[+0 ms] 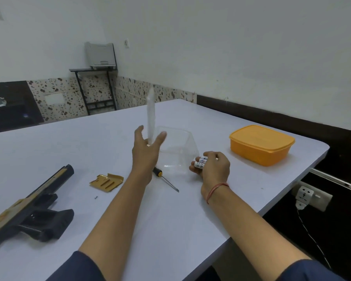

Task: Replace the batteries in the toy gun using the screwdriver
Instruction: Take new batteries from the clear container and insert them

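A black and gold toy gun (28,207) lies at the table's left, its battery bay facing up. Its gold battery cover (106,181) and a tiny screw (95,197) lie to its right. A black-and-yellow screwdriver (165,178) rests near the middle. My left hand (147,151) holds a clear lid (151,114) upright on its edge, beside a clear plastic box (176,149). My right hand (213,166) grips several white batteries (200,162) just right of that box.
An orange lidded container (261,145) stands at the far right of the white table (109,230). The table's right edge drops to a wall socket with a plug (304,196). A small stand with a printer (100,55) is against the far wall.
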